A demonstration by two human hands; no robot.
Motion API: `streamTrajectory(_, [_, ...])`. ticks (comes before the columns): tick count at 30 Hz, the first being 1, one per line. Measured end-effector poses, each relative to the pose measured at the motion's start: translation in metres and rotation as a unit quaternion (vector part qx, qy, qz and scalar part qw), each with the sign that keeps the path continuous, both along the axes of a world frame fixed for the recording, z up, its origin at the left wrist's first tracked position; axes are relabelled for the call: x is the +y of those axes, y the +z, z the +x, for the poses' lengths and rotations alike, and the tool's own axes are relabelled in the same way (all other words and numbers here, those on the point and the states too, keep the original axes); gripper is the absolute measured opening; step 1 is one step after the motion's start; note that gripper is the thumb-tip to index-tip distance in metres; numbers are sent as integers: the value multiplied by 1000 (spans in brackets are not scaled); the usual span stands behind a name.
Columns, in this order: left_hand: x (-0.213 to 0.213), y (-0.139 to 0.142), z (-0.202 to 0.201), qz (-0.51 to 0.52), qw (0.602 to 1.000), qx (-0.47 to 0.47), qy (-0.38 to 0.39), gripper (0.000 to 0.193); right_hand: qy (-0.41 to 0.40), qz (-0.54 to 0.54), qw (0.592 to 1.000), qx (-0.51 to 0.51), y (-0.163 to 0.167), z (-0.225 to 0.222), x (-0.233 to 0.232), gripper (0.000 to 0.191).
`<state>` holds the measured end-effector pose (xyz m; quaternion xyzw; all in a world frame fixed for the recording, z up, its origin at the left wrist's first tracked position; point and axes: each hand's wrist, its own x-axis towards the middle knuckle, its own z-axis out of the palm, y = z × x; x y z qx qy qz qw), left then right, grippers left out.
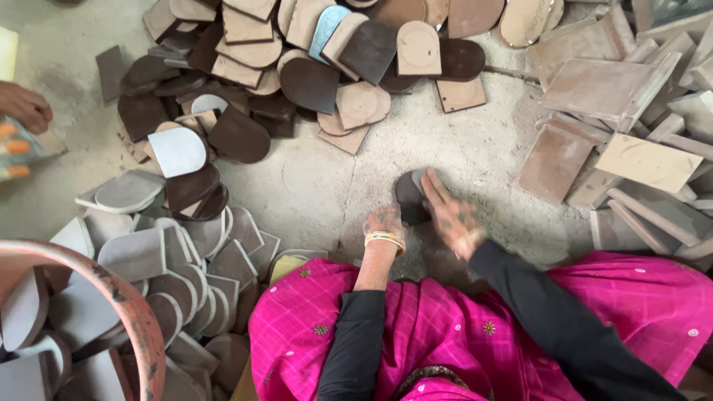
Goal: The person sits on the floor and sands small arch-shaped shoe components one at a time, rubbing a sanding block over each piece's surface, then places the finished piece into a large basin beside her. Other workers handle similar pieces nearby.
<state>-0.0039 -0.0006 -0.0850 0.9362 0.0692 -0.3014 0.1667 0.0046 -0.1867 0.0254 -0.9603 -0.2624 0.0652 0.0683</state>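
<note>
The person sits on a dusty concrete floor (312,186) and looks down at both hands; the left hand (384,223) rests with its fingers curled against the near edge of a dark rounded piece (410,197), which lies flat on the floor just in front of the knees; the right hand (451,217) lies over the right side of the same piece, fingers stretched and flat, a little blurred; so the grip of the right hand is open and pressing, not closed around the piece; for the left hand I cannot tell if its grip closes on the edge or only touches it. A band of yellow bangles (385,239) sits on the left wrist; both arms wear black sleeves (356,341), and a bright pink cloth (445,327) covers the lap.

Beyond the hands, at the top, there is a heap of brown and tan rounded pieces (297,67), many overlapping, with one light blue piece (327,28) among them; at the left lies a second heap of grey rounded pieces (171,260), partly stacked on their edges; a rusty orange rim of a basin (126,304) crosses the lower left corner, with grey pieces inside it. At the right side, rectangular brownish slabs (609,96) lie in a loose pile, well apart from the hands. At the far left edge another person's hand (26,105) shows, near a colourful object.
</note>
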Motion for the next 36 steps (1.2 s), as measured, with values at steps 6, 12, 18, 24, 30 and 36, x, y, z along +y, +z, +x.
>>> streamTrajectory(6, [2,5,5,3,1000,-23,5,60,32,-67,997,22,-11,0,-5,90])
streamTrajectory(12, [4,41,1,-15,998,-17,57,55,99,44,994,-34,-17,11,4,93])
streamTrajectory(18, [11,52,-3,-25,994,6,106,51,137,-83,986,44,1,17,20,91])
streamTrajectory(24, [7,21,-7,11,996,-20,81,57,150,-59,987,7,15,17,20,91])
streamTrajectory(30, [-1,-9,-18,17,992,-80,100,56,168,-90,981,-36,8,23,21,93])
streamTrajectory(36, [5,-13,-15,10,986,-91,140,59,184,-75,980,-12,11,26,23,95])
